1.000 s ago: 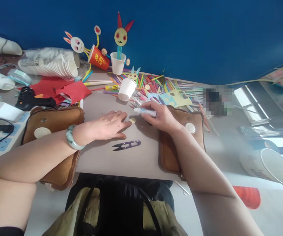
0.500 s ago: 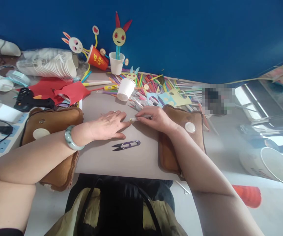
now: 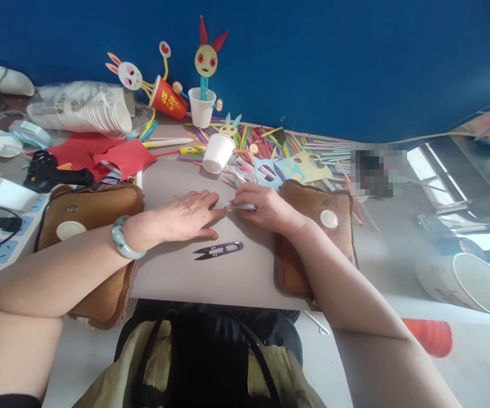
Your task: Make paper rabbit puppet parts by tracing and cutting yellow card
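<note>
My left hand [image 3: 183, 215] rests flat on the table with its fingers apart. Its index fingertip touches a small pale piece [image 3: 228, 207], whose kind is too small to make out. My right hand [image 3: 268, 208] is closed around a slim white pen-like stick [image 3: 245, 207], and the stick's tip meets that piece. Below the hands lie dark thread snips [image 3: 218, 250], blades pointing left. Beyond the fingers a white paper cup [image 3: 218, 154] leans over, with a small rabbit-eared paper face [image 3: 228, 130] behind it.
Brown padded warmers [image 3: 100, 201] lie under both forearms. Drinking straws and paper scraps [image 3: 302, 167] cover the back. A black glue gun [image 3: 53, 173], red paper [image 3: 123, 158], bagged cups [image 3: 83, 110] and a power strip [image 3: 11, 241] stand left. A white tub [image 3: 483, 283] is right.
My right hand's fingers have shifted and curled slightly, and more of the white stick shows, tilted differently against the small piece. My left hand stays in place.
</note>
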`<state>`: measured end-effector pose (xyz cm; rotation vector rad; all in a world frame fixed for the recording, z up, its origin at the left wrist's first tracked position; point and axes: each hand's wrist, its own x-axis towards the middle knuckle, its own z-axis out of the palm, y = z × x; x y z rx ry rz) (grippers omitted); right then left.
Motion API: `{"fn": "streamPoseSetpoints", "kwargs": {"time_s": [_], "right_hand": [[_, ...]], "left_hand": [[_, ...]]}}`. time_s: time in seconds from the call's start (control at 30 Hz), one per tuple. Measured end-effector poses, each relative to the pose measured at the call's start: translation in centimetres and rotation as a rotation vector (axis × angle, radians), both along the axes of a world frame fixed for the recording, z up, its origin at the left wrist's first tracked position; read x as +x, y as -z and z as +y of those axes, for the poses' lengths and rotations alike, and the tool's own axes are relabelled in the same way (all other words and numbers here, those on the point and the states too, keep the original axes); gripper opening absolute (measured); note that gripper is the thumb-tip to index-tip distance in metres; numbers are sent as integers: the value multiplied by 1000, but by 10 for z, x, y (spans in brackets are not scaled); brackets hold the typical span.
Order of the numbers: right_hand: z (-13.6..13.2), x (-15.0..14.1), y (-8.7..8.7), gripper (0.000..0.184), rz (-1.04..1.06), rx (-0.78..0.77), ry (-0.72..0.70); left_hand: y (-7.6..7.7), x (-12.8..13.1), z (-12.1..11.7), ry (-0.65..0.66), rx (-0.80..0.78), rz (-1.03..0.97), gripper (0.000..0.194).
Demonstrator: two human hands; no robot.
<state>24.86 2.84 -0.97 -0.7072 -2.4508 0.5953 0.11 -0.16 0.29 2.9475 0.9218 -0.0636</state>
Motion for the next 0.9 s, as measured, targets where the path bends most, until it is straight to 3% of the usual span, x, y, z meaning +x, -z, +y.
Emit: {"fn": "streamPoseSetpoints", "kwargs": {"time_s": [0.37,0.6,0.9], "right_hand": [[1,1,4,19,-154,263,-19],[-4,2,-8,16,-16,148,50],[-1,-3,4,17,-23,102,-40]], "left_hand": [[2,-2,1,1,-20,-7,42],[3,-2,1,11,-27,-40,46],[2,-1,1,10,-1,-14,45]]}}
